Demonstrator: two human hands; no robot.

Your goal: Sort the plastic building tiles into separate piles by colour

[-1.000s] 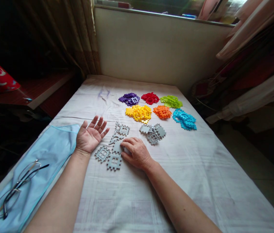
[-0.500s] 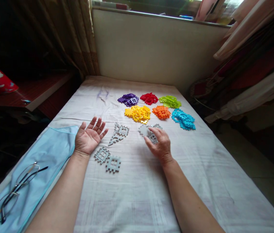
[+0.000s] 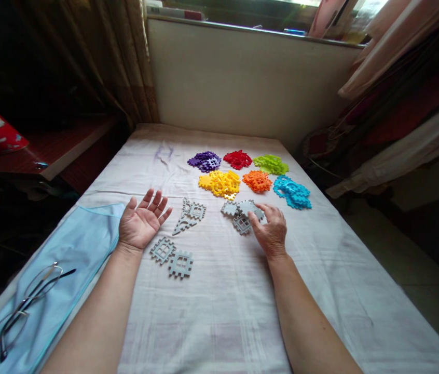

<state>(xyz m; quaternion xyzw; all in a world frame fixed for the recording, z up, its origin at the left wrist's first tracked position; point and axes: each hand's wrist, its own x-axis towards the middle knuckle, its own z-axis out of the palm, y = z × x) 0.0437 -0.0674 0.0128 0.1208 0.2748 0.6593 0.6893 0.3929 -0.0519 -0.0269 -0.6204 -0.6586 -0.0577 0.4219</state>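
My left hand [image 3: 140, 222] rests palm up on the cloth with its fingers spread and nothing in it. My right hand [image 3: 273, 228] has its thumb and fingertips closed on the right edge of a flat grey piece [image 3: 247, 208]. Under and beside that piece lie more grey pieces, one with a window pattern [image 3: 242, 222]. Between my hands is a grey group of a triangular frame [image 3: 183, 224] and a window square [image 3: 196, 210]. Nearer to me lie two grey squares [image 3: 162, 250] [image 3: 181, 264] with window cut-outs, touching at a corner.
Behind are piles of purple [image 3: 205, 161], red [image 3: 237, 159], green [image 3: 271, 164], yellow [image 3: 219, 184], orange [image 3: 257, 181] and blue pieces [image 3: 292, 192]. Glasses [image 3: 28, 298] lie on a light blue cloth [image 3: 95, 228] at the left. A wall [image 3: 243, 78] stands beyond the table.
My right hand has moved right, and a flat grey piece now shows at its fingertips over the window piece. My left hand keeps its pose.
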